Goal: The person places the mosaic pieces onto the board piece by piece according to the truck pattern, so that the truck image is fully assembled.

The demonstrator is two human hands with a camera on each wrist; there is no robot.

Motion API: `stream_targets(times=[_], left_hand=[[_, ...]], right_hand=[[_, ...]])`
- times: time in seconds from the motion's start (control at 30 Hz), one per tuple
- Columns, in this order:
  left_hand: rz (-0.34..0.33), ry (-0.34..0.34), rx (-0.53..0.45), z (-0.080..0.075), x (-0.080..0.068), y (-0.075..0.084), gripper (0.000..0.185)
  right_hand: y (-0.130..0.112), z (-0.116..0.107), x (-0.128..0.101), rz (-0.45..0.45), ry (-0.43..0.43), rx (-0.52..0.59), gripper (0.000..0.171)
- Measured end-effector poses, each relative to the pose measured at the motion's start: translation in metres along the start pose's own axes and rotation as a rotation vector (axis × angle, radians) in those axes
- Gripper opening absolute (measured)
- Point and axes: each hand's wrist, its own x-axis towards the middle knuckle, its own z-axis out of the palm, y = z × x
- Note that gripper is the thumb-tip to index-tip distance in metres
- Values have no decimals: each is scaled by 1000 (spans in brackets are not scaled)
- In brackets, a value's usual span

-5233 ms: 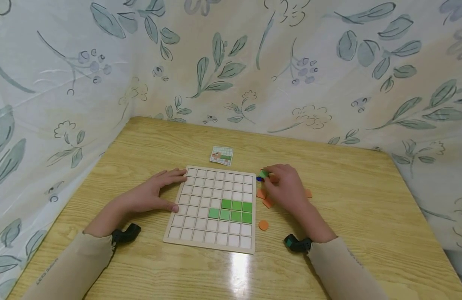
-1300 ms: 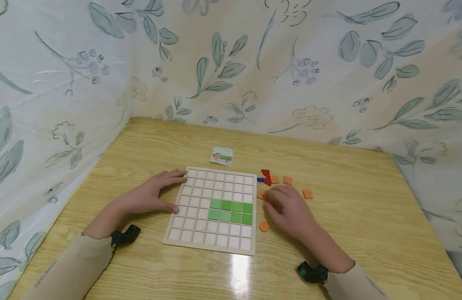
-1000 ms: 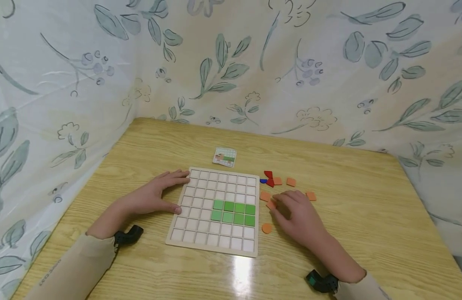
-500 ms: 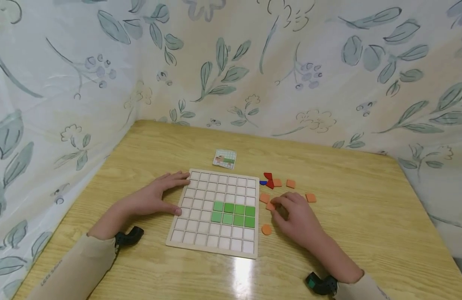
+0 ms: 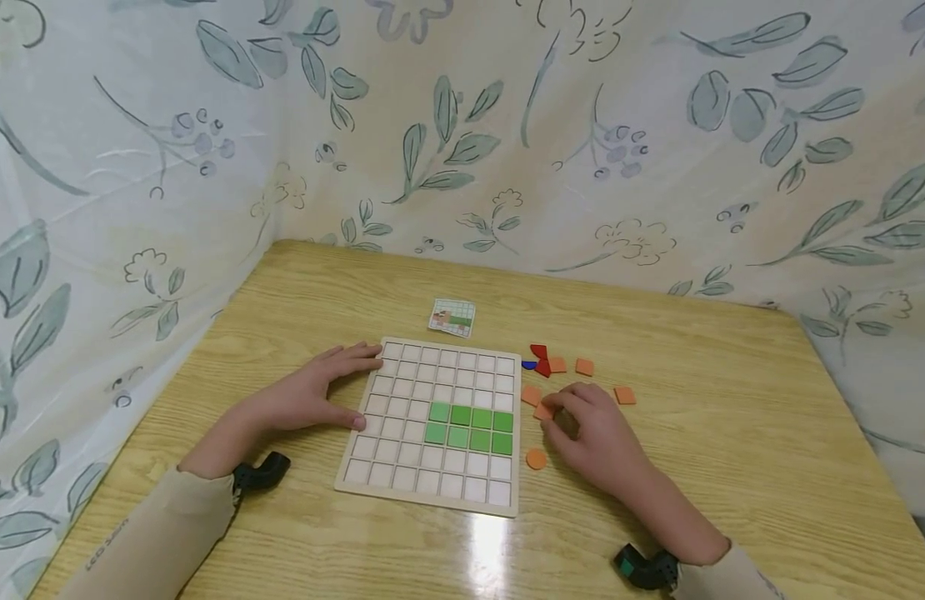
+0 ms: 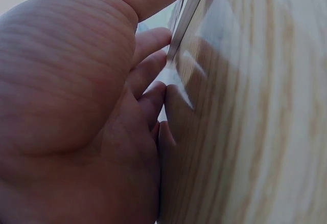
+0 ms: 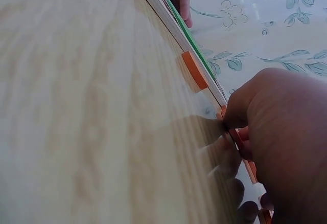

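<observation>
A pale wooden grid board lies on the table, with a block of green square tiles set in its right middle. My left hand rests flat on the table against the board's left edge, fingers straight. In the left wrist view its palm lies by the board's edge. My right hand, just right of the board, has curled fingers that pinch an orange square tile. The right wrist view shows this hand on the orange tile.
Loose pieces lie right of the board: an orange round piece, other orange squares, red pieces and a blue piece. A small picture card lies behind the board. Leaf-patterned cloth walls close in the table.
One more green tile lies in the block's upper row than 5.2 s ago. My right hand came from the far pieces toward me onto an orange tile. The left hand stayed put.
</observation>
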Motion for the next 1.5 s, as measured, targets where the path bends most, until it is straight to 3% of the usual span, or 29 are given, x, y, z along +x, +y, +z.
stream_targets(times=[0.37, 0.6, 0.83, 1.0, 1.27, 1.5], left_hand=[[22, 3, 3, -1, -1, -3, 89], [39, 8, 27, 1, 1, -4, 89], [3, -2, -18, 2, -2, -2, 89], [52, 8, 27, 2, 1, -4, 88], [89, 3, 47, 0, 2, -8, 87], [80, 4, 30, 2, 2, -8, 86]], right_hand=[[-5, 4, 3, 15, 42, 81, 16], [-14, 10, 5, -47, 93, 144, 18], [-33, 23, 15, -136, 101, 172, 16], [-47, 34, 25, -222, 111, 189, 15], [-79, 47, 40, -269, 67, 177, 17], [-101, 62, 52, -321, 23, 146, 14]])
